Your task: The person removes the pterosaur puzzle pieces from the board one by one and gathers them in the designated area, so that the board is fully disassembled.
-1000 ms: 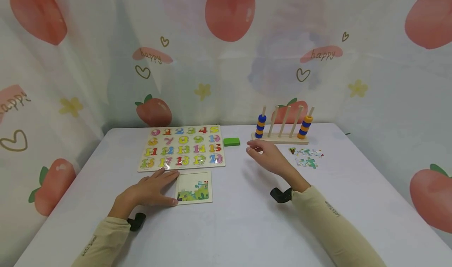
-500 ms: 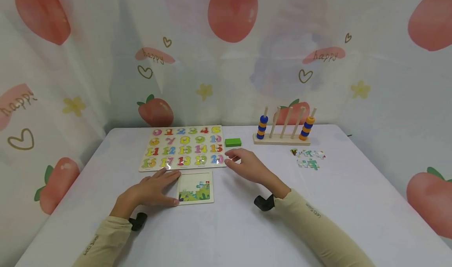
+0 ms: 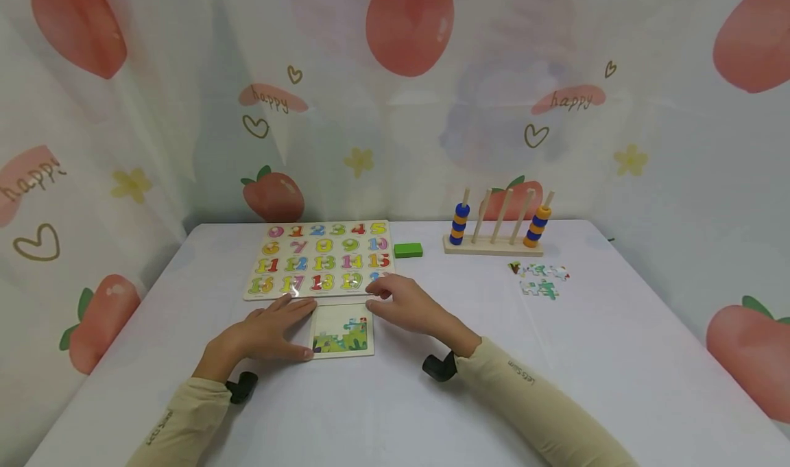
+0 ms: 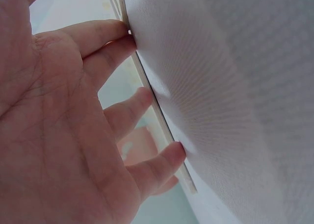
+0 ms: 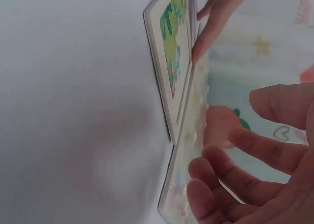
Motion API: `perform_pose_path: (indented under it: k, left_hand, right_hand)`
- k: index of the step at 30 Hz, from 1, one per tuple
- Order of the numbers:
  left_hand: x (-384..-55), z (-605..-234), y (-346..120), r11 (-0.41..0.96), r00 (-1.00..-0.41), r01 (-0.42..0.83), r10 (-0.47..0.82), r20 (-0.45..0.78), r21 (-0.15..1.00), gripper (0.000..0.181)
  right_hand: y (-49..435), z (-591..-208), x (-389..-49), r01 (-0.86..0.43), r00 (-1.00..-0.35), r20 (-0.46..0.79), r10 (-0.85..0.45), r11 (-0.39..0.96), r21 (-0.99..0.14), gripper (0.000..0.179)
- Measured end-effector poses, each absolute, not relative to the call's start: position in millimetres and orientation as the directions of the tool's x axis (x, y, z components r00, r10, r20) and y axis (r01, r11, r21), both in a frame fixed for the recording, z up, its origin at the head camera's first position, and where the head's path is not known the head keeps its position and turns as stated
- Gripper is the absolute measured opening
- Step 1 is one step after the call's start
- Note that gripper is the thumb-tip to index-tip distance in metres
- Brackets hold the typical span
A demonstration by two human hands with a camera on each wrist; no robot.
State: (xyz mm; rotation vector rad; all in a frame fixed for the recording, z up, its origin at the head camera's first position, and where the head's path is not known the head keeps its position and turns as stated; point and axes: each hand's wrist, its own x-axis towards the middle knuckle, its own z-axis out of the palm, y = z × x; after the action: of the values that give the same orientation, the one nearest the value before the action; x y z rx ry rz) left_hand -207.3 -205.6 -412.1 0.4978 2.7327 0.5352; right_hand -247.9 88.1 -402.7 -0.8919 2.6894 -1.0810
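Observation:
A small framed jigsaw puzzle (image 3: pixel 342 340), its lower part filled with green pieces and its upper part bare, lies on the table. My left hand (image 3: pixel 262 333) rests at its left side, thumb on the near corner and fingers spread toward the far corner. In the left wrist view, fingertips (image 4: pixel 142 97) touch the edge of a thin board. Over the puzzle's far right corner is my right hand (image 3: pixel 410 306), thumb and index finger apart. The right wrist view shows nothing between that thumb (image 5: pixel 279 104) and the fingers, which are loosely bent.
Behind the puzzle lies a number board (image 3: pixel 324 258), with a green block (image 3: pixel 409 250) to its right. A wooden bead rack (image 3: pixel 494 246) stands at the back right. Several loose jigsaw pieces (image 3: pixel 540 289) lie in front of it. A printed curtain encloses the table.
My right hand has moved left and nearer, from in front of the bead rack to the puzzle's far right corner. The left hand has stayed on the puzzle. The head view has shifted slightly.

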Motion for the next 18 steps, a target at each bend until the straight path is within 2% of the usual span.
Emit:
perform_pose_path:
  k: [11,18]
  left_hand:
    - [-206.6,-411.1,-204.6,0.873,-0.892,0.261,0.382,-0.243,0.413,0.098]
    - [-206.3,-409.1,-203.7,0.877,-0.894,0.25,0.372,-0.251,0.411,0.099]
  right_hand:
    - [74.0,-413.8,-246.7,-0.541,-0.744,0.073,-0.664,0.535,-0.649,0.03]
    - [65.3,-417.0,-248.0,-0.579,-0.718,0.031,-0.696,0.571,-0.581,0.031]
